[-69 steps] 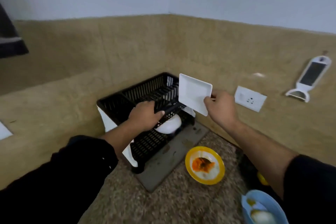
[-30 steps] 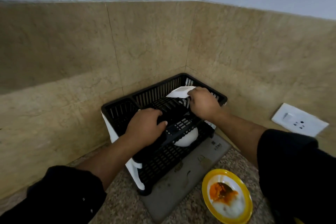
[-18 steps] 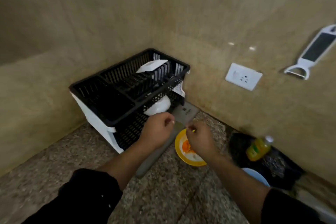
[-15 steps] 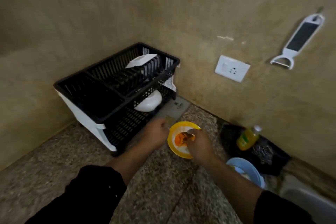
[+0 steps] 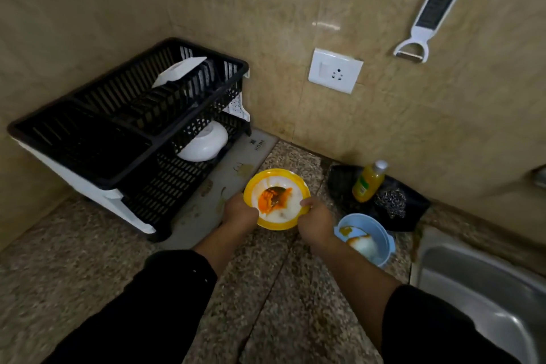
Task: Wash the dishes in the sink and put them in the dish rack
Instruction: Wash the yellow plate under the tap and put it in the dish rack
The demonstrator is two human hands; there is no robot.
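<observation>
A yellow-rimmed plate point(image 5: 289, 183) smeared with orange sauce sits over the granite counter. My left hand point(image 5: 238, 211) grips its left rim and my right hand point(image 5: 315, 218) grips its right rim. The black two-tier dish rack point(image 5: 124, 127) stands in the corner at left. A white square plate point(image 5: 178, 71) leans in its top tier and a white bowl point(image 5: 204, 143) lies upside down on the lower tier. A dirty blue bowl point(image 5: 375, 238) sits just right of my right wrist. The steel sink point(image 5: 484, 292) is at the lower right.
A grey drain mat point(image 5: 206, 204) lies under the rack. A yellow soap bottle point(image 5: 367, 182) and a steel scrubber point(image 5: 390, 201) rest on a black tray point(image 5: 410, 210) by the wall. A wall socket point(image 5: 335, 70) and a hanging peeler point(image 5: 431, 9) are above.
My right hand set the white square plate in the rack's top tier and let go. My left hand left the rack. Both hands came down and took hold of the yellow plate.
</observation>
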